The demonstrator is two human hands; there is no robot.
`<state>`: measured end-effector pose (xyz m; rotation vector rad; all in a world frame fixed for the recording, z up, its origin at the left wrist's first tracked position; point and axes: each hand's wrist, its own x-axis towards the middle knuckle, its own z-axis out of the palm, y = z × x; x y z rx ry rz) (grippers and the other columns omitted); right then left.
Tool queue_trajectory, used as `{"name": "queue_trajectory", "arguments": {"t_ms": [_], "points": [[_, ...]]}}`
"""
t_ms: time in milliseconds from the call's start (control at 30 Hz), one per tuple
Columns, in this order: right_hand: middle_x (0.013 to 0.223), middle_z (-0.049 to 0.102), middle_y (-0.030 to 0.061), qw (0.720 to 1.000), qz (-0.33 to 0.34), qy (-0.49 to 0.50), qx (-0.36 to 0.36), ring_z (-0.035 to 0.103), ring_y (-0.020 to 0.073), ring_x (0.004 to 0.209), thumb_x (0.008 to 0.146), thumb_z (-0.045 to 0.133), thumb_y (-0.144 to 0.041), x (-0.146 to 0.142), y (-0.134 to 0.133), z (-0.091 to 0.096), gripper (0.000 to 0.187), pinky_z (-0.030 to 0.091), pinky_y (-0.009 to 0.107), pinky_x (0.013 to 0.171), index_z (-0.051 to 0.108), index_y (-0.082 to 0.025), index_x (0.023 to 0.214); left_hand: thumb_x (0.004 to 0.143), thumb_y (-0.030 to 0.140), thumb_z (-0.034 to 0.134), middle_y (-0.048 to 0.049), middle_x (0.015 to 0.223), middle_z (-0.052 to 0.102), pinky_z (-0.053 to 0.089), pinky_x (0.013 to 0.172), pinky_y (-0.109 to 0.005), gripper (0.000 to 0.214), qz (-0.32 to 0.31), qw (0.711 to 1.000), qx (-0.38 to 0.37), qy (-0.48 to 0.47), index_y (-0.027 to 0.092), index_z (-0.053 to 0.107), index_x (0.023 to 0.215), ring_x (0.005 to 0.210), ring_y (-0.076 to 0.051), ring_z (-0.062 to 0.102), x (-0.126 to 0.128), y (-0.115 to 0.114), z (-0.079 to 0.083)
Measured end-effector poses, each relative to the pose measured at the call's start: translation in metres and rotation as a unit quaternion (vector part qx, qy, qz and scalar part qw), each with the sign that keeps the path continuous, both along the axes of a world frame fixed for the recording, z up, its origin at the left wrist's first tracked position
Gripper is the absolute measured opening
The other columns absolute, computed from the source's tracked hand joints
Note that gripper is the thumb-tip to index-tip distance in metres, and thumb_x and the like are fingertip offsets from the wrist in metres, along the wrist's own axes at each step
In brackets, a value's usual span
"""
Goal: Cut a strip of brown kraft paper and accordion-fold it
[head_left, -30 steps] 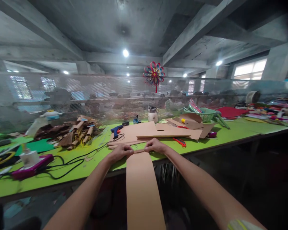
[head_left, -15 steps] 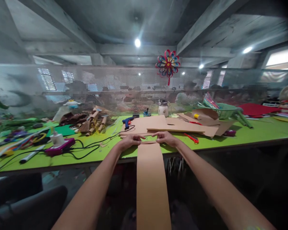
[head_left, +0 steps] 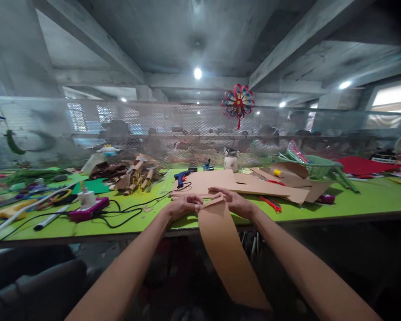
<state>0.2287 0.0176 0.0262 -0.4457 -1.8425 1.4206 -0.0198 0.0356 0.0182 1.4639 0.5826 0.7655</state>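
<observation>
A long strip of brown kraft paper [head_left: 225, 249] hangs from between my hands over the table's front edge, its lower end swung to the right. Its top end is folded over in a narrow flap. My left hand [head_left: 186, 205] pinches the strip's upper left corner. At the upper right corner, my right hand [head_left: 235, 201] grips the strip, its thumb side partly hidden behind the paper. Just beyond my hands lie flat brown paper sheets [head_left: 214, 178] and a long folded piece of brown paper [head_left: 263, 189].
On the green table [head_left: 173, 223] are a blue glue gun [head_left: 181, 178], a red utility knife [head_left: 270, 204], a purple power strip [head_left: 89, 210] with black cables, a pile of brown paper scraps [head_left: 140, 176], a jug [head_left: 231, 160] and a green basket [head_left: 316, 166]. A mesh partition [head_left: 187, 120] stands behind.
The strip's top edge has tilted and its folded flap has come up into view. Its hanging end has swung right. My right hand has turned about the corner; the camera view has shifted slightly.
</observation>
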Motion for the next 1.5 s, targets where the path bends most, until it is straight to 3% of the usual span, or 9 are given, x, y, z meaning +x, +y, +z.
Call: {"name": "queue_trajectory", "arguments": {"t_ms": [200, 400, 600, 800, 967, 1100, 1200, 1333, 1500], "points": [[0.096, 0.057, 0.0067, 0.983, 0.016, -0.058, 0.171, 0.055, 0.0171, 0.093, 0.075, 0.069, -0.033, -0.019, -0.030, 0.037, 0.024, 0.043, 0.032, 0.085, 0.071, -0.016, 0.091, 0.062, 0.014, 0.076, -0.0024, 0.071, 0.062, 0.042, 0.068, -0.023, 0.020, -0.084, 0.995, -0.012, -0.053, 0.011, 0.062, 0.077, 0.068, -0.011, 0.057, 0.019, -0.017, 0.010], [0.102, 0.055, 0.0061, 0.963, 0.011, -0.094, 0.253, 0.052, 0.0154, 0.096, 0.079, 0.065, -0.034, -0.014, -0.056, 0.046, 0.032, 0.041, 0.033, 0.090, 0.066, -0.022, 0.108, 0.054, 0.008, 0.078, -0.0019, 0.075, 0.061, 0.043, 0.066, -0.022, 0.031, -0.083, 0.984, -0.053, -0.150, 0.012, 0.061, 0.079, 0.072, -0.012, 0.058, 0.036, -0.038, 0.002], [0.090, 0.058, 0.0047, 0.976, -0.011, -0.035, 0.217, 0.055, 0.0150, 0.088, 0.074, 0.071, -0.032, -0.004, -0.062, 0.037, 0.021, 0.044, 0.032, 0.082, 0.072, -0.019, 0.091, 0.054, 0.014, 0.079, -0.0003, 0.069, 0.062, 0.044, 0.063, -0.023, 0.032, -0.059, 0.977, -0.077, -0.189, 0.014, 0.059, 0.080, 0.061, -0.011, 0.059, 0.060, -0.056, -0.005], [0.075, 0.060, 0.0036, 0.976, -0.134, -0.099, 0.139, 0.052, 0.0140, 0.070, 0.075, 0.064, -0.041, 0.009, -0.041, 0.020, 0.028, 0.042, 0.026, 0.064, 0.070, -0.014, 0.079, 0.060, 0.023, 0.076, -0.0061, 0.075, 0.066, 0.043, 0.060, -0.025, 0.030, 0.035, 0.997, -0.051, -0.039, 0.012, 0.064, 0.084, 0.063, -0.015, 0.059, 0.056, -0.047, 0.013], [0.068, 0.062, 0.0024, 0.952, -0.141, -0.224, 0.150, 0.048, 0.0117, 0.061, 0.079, 0.056, -0.037, 0.010, -0.002, 0.005, 0.031, 0.037, 0.023, 0.057, 0.070, -0.010, 0.079, 0.067, 0.036, 0.070, -0.0091, 0.090, 0.066, 0.044, 0.068, -0.025, 0.032, 0.148, 0.985, 0.071, 0.061, 0.011, 0.064, 0.086, 0.079, -0.016, 0.060, 0.032, -0.014, 0.026], [0.064, 0.061, 0.0013, 0.919, -0.171, -0.275, 0.224, 0.048, 0.0117, 0.060, 0.077, 0.054, -0.024, -0.007, 0.019, -0.008, 0.021, 0.035, 0.022, 0.056, 0.070, -0.011, 0.072, 0.076, 0.041, 0.054, -0.0041, 0.066, 0.062, 0.037, 0.056, -0.023, 0.033, 0.176, 0.929, 0.217, 0.244, 0.010, 0.064, 0.071, 0.061, -0.013, 0.054, 0.034, 0.004, 0.017], [0.061, 0.060, 0.0010, 0.892, -0.223, -0.273, 0.284, 0.048, 0.0120, 0.062, 0.078, 0.053, -0.019, -0.017, 0.024, -0.020, 0.020, 0.034, 0.022, 0.058, 0.068, -0.012, 0.067, 0.075, 0.035, 0.053, 0.0015, 0.048, 0.049, 0.029, 0.051, -0.023, 0.032, 0.174, 0.884, 0.300, 0.312, 0.011, 0.061, 0.056, 0.049, -0.010, 0.042, 0.041, 0.007, 0.004], [0.060, 0.058, 0.0012, 0.874, -0.249, -0.271, 0.317, 0.047, 0.0127, 0.064, 0.078, 0.056, -0.019, -0.018, 0.027, -0.030, 0.020, 0.034, 0.023, 0.062, 0.068, -0.014, 0.063, 0.075, 0.032, 0.052, 0.0024, 0.041, 0.045, 0.029, 0.049, -0.023, 0.033, 0.147, 0.880, 0.319, 0.318, 0.012, 0.060, 0.050, 0.045, -0.009, 0.038, 0.043, 0.006, -0.008], [0.064, 0.057, 0.0016, 0.878, -0.272, -0.263, 0.292, 0.049, 0.0135, 0.068, 0.077, 0.060, -0.020, -0.015, 0.029, -0.030, 0.014, 0.035, 0.023, 0.062, 0.073, -0.016, 0.072, 0.073, 0.033, 0.057, -0.0003, 0.055, 0.059, 0.033, 0.053, -0.022, 0.025, 0.163, 0.865, 0.353, 0.316, 0.012, 0.071, 0.071, 0.053, -0.011, 0.047, 0.043, 0.008, -0.009]]}}
